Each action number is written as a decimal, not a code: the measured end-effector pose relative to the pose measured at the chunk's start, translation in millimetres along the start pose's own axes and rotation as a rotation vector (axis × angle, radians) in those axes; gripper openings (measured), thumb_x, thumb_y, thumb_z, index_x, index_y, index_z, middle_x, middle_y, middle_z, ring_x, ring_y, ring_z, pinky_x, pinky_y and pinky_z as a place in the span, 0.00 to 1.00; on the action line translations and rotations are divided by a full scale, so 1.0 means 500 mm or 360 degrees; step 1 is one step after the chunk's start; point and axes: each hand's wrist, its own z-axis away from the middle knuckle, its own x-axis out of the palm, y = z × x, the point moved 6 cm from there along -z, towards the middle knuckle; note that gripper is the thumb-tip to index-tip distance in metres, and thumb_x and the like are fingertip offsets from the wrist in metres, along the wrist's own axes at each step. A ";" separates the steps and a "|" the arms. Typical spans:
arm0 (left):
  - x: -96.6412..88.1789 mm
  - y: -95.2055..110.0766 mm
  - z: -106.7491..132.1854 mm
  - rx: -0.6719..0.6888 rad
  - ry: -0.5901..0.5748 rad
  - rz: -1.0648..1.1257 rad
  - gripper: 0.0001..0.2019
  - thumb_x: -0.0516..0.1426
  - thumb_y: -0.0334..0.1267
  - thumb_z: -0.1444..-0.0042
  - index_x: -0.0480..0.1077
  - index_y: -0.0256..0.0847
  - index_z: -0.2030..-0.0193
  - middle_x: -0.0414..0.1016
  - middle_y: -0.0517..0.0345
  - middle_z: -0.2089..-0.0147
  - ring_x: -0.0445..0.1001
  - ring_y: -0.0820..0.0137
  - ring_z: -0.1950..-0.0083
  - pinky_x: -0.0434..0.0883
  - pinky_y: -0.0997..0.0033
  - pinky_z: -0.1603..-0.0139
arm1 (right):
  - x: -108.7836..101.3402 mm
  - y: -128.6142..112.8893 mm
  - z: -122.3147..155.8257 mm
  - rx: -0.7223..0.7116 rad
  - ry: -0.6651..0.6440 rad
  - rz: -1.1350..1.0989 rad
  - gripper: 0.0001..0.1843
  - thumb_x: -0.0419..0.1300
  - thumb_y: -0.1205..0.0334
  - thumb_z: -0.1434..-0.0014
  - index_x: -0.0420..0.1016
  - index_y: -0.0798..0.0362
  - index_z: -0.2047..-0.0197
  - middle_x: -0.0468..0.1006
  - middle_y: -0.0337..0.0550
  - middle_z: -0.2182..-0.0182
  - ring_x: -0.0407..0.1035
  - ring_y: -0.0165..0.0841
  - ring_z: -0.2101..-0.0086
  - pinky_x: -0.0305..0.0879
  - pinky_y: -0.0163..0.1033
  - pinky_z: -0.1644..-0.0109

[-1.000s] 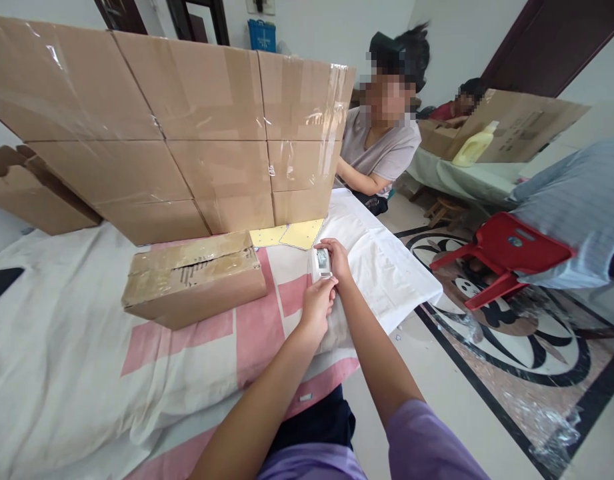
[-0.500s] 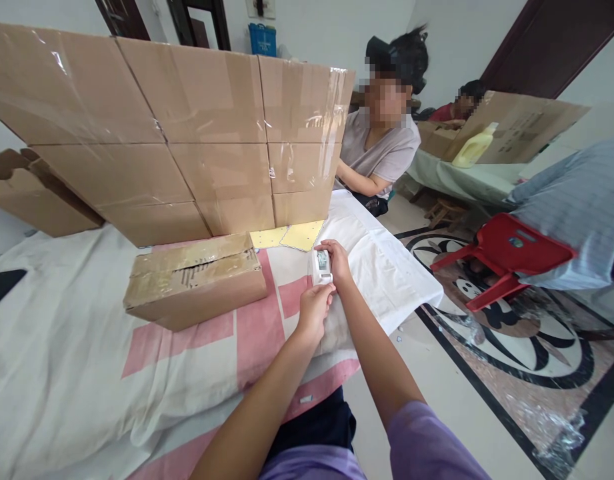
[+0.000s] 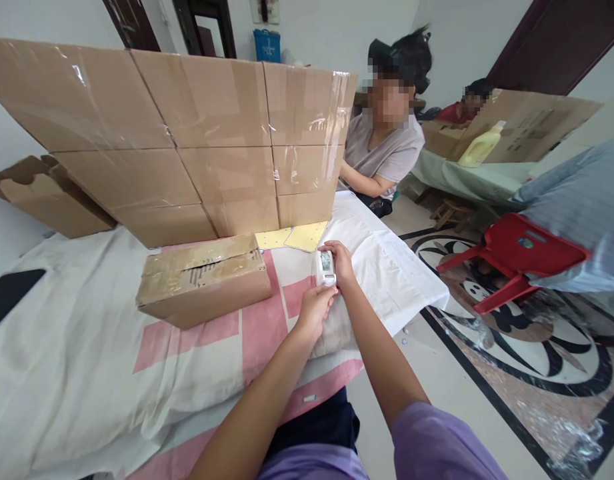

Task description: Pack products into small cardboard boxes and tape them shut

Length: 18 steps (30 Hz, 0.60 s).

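Mainly the view shifts, slightly leftward; the white device (image 3: 326, 264) stays grasped, left hand (image 3: 315, 309) at its near end, right hand (image 3: 343, 262) along its right side, over the cloth (image 3: 387, 283), near yellow sheets (image 3: 307, 237).

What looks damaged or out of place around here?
The low carton on the cloth has a ragged top seam, as if torn, and crumpled clear plastic litters the floor at lower right. I see no obvious damage to the white item the left hand and right hand hold.
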 end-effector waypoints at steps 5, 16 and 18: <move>0.000 -0.004 -0.002 -0.0040 0.0070 -0.0026 0.10 0.65 0.40 0.51 0.71 0.37 0.74 0.57 0.67 0.81 0.49 0.81 0.82 0.41 0.75 0.80 | 0.001 -0.009 0.002 -0.0023 -0.0009 0.0020 0.12 0.56 0.53 0.46 0.77 0.48 0.68 0.82 0.40 0.63 0.73 0.37 0.59 0.67 0.39 0.56; -0.003 -0.011 -0.015 -0.0084 0.0155 -0.0106 0.13 0.67 0.38 0.52 0.67 0.39 0.74 0.54 0.69 0.81 0.50 0.81 0.82 0.43 0.77 0.81 | 0.005 -0.013 0.007 0.0019 0.0007 -0.0047 0.07 0.59 0.56 0.50 0.75 0.48 0.69 0.82 0.38 0.70 0.73 0.37 0.63 0.66 0.40 0.58; -0.001 -0.008 -0.015 -0.0118 0.0136 -0.0122 0.12 0.67 0.38 0.52 0.67 0.39 0.73 0.53 0.70 0.82 0.48 0.81 0.82 0.42 0.77 0.81 | 0.005 -0.011 0.008 0.0028 -0.0001 -0.0064 0.07 0.60 0.55 0.50 0.75 0.48 0.68 0.82 0.38 0.71 0.73 0.37 0.64 0.66 0.41 0.59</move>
